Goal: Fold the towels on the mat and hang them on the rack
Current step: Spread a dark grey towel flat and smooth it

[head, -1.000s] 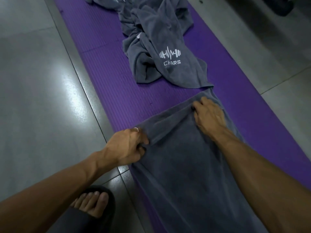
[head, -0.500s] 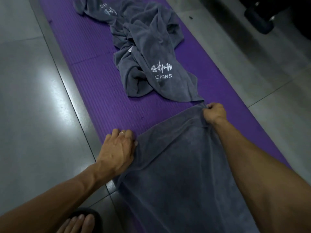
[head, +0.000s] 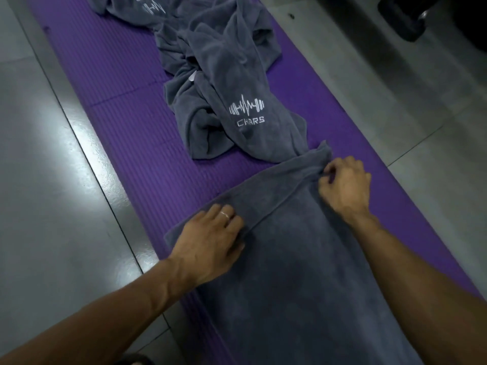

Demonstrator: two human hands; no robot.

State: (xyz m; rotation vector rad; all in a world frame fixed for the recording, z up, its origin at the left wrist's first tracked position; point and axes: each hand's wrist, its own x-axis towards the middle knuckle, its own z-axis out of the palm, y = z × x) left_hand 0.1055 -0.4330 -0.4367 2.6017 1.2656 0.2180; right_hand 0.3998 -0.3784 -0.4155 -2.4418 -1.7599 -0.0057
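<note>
A grey towel (head: 303, 272) lies spread lengthwise on the purple mat (head: 126, 106), running down out of view. My left hand (head: 210, 243) rests flat on its near left corner, fingers straight, a ring on one finger. My right hand (head: 342, 185) pinches the towel's far right corner, which is bunched up under the fingers. Beyond them a crumpled heap of grey towels (head: 224, 83) with a white barbell logo and lettering lies on the mat, touching the spread towel's far edge. No rack is in view.
Glossy grey floor tiles (head: 52, 180) flank the mat on both sides. A dark round object (head: 405, 19) stands at the top right corner. Part of a foot shows at the bottom edge.
My left hand went from gripping the left edge to lying flat on it. My right hand slid along the far edge to the right corner and pinched it, pulling the towel wider.
</note>
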